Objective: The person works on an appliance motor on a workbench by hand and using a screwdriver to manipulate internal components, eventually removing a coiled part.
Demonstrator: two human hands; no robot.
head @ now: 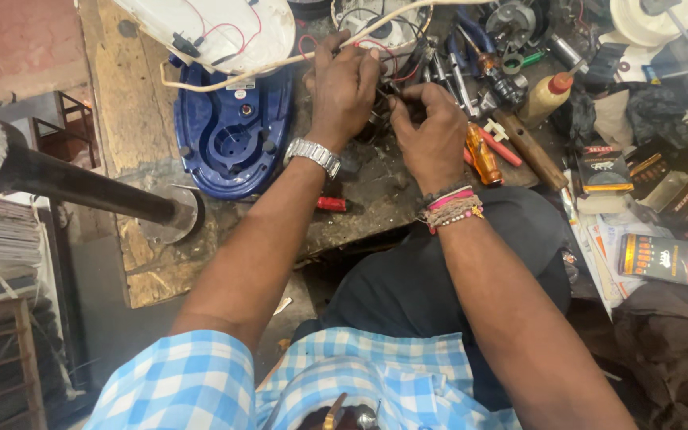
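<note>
Wiring, a dark tangle of red and black leads (391, 80), sits near the far edge of the scarred wooden workbench (149, 151), pinned between both hands so the strands stay put. Largest nearby is the blue moulded plastic base (232, 135), glossy and ribbed, lying open-side up by the bench's left part, with a white plastic cover (216, 28) tilted above it, joined by a cream cord. The left hand (342, 87), steel watch at the wrist, curls its fingers tight onto the leads; the right hand (433, 131), thread bands at the wrist, pinches the same bundle. An amber-handled screwdriver (482, 155) lies just beside the right hand.
</note>
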